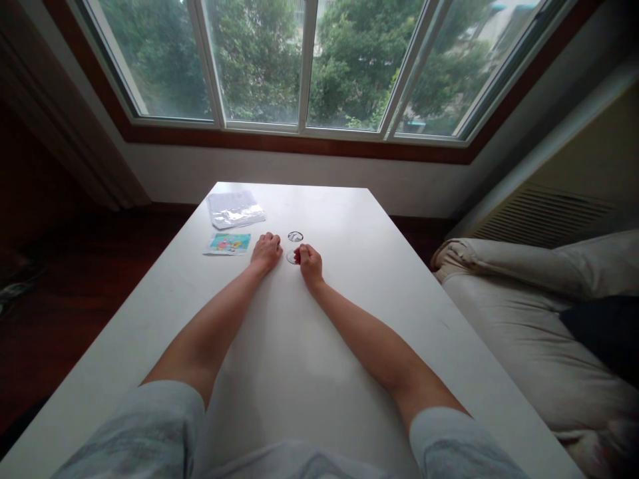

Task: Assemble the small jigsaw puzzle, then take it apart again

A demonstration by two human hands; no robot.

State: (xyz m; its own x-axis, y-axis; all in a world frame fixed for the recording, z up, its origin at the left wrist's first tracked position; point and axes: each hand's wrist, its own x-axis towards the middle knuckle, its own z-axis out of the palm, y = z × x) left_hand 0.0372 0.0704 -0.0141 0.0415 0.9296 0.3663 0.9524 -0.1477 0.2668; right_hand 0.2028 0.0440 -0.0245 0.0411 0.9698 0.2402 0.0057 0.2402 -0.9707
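Observation:
My left hand [268, 251] rests knuckles up on the white table [349, 299], its fingers curled under. Whatever may be beneath those fingers is hidden. Just right of it, my right hand [310, 263] is closed in a pinch at the edge of a small clear round piece [291, 257] with a thin outline. Anything between the right fingertips is too small to name. Slightly beyond both hands lies a round piece with a dark rim [295, 236] and a grey pattern. Left of my left hand is a colourful printed card or packet [228, 244].
Clear plastic sleeves or bags [236, 209] lie at the table's far left. A wall with a wide window [304, 126] stands beyond the table. A pale sofa [509, 299] runs along the right side, and dark red floor [114, 279] shows on the left.

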